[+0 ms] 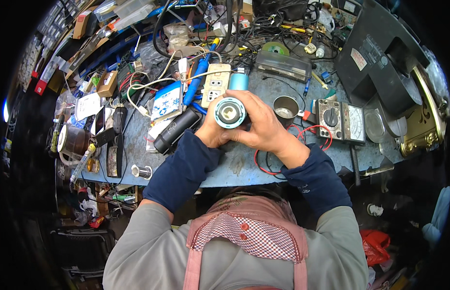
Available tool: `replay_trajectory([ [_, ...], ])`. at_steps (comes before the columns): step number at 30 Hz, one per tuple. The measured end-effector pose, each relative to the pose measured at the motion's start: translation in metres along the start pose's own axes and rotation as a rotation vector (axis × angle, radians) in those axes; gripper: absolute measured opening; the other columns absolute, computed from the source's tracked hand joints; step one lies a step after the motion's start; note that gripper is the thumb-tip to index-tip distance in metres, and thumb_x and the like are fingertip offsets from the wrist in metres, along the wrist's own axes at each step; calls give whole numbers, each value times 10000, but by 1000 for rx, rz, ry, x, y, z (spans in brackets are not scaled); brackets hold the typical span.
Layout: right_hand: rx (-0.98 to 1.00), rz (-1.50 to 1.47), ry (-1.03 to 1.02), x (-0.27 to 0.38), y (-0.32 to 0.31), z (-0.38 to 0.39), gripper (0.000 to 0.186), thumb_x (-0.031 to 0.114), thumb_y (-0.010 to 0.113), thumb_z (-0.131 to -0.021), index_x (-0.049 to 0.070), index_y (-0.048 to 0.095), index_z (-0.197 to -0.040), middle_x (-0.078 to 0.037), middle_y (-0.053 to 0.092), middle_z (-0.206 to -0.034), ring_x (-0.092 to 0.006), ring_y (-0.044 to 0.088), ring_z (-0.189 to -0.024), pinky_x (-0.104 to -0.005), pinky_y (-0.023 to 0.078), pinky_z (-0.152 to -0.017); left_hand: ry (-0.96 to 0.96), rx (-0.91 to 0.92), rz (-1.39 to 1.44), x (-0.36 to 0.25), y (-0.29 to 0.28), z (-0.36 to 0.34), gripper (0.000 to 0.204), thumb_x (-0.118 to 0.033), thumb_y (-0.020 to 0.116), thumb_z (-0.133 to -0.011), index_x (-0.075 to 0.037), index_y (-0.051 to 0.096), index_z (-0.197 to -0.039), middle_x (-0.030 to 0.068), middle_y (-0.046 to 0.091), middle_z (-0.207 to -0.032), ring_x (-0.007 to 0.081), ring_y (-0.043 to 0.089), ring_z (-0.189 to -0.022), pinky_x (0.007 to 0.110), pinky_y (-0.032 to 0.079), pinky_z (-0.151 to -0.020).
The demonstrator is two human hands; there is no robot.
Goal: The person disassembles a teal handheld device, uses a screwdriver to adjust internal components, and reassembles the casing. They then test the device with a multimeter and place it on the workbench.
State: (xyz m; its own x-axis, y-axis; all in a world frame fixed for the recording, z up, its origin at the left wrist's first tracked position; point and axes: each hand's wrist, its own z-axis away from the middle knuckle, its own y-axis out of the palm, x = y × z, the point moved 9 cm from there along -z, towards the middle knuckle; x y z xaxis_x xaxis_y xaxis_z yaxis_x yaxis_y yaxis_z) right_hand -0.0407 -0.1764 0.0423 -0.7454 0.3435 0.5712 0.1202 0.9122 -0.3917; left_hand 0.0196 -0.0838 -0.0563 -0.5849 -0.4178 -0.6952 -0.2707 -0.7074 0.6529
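Observation:
Both hands are wrapped round a light blue cylindrical device [238, 81], held above the middle of the bench. Its round end [230, 113] faces up at me, with a pale ring round a hollow that has a light-coloured part inside. My left hand [211, 126] is closed on its left side. From the right, my right hand [263, 123] grips it, thumb across the near side and fingers round the far side. Much of the body is hidden by the fingers. Beside my right hand stands a metal cup [286, 110]; a black cylinder [176, 130] lies left of my left hand.
An analog multimeter [339, 120] with red leads [302, 129] lies to the right. Behind my hands are a power strip [216, 83], a clear-lidded case [283, 65] and tangled cables. A glass jug [74, 140] and small metal cylinder [141, 171] stand left, near the bench edge [234, 181].

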Motion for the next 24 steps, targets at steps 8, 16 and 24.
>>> replay_trajectory([
  [8,28,38,7,-7,1,1,884,288,966,-769,15,567,-1509,-211,718,-1326,-442,678,-1234,-500,538,-1061,-99,132,105,15,-12,-11,478,-482,488,-1132,-91,677,-1331,123,757,-1253,302,765,-1107,465,669,-917],
  [16,-165,-13,156,-19,-14,2,802,320,972,-818,-11,582,-1437,-221,728,-1278,-441,718,-1168,-478,577,-989,784,29,-247,-83,10,31,611,-439,645,-1076,-8,556,-1500,109,612,-1444,241,625,-1339,396,509,-1133],
  [24,-73,141,146,-26,4,7,773,222,899,-831,-13,542,-1475,-258,686,-1355,-485,651,-1266,-532,553,-1061,693,124,-684,-71,36,32,704,-57,941,-719,-7,680,-1371,151,700,-1413,249,664,-1317,395,515,-1149],
])
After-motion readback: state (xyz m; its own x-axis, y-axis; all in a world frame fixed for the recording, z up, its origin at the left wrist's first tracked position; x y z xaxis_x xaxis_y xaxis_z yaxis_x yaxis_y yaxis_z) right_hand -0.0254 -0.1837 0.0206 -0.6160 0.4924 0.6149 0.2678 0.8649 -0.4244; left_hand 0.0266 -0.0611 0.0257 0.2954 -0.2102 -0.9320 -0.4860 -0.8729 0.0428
